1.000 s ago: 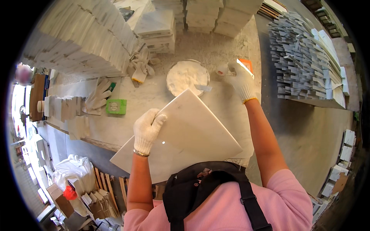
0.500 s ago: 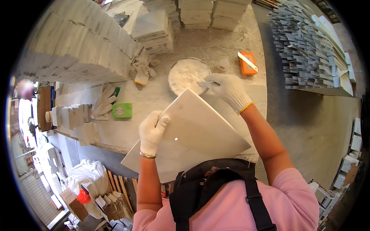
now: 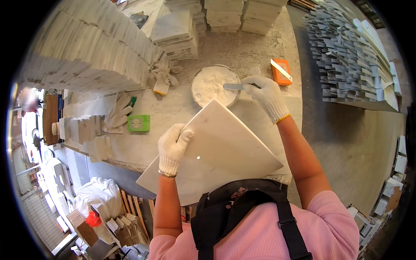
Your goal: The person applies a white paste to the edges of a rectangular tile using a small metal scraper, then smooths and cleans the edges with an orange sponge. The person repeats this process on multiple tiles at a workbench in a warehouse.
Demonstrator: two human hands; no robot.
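A glossy white stone tile (image 3: 221, 151) lies tilted toward me, one corner pointing at a round bowl of white powder or paste (image 3: 212, 84). My left hand (image 3: 172, 147), in a white knitted glove, grips the tile's left edge with the thumb on top. My right hand (image 3: 266, 95), gloved the same way, is closed round a flat metal putty knife (image 3: 233, 86). The knife's blade reaches over the right part of the bowl. Its handle is mostly hidden in the fingers.
Tall stacks of white tiles (image 3: 91, 47) stand at left and back. An orange box with a white-handled blade (image 3: 282, 71) lies at right on the table. A green block (image 3: 138, 123) and loose gloves (image 3: 162, 80) lie at left. Thin grey strips (image 3: 346, 56) are piled far right.
My right hand has shifted slightly right and up, and the putty knife's blade now points left, more fully in sight over the bowl. The left hand still holds the tile.
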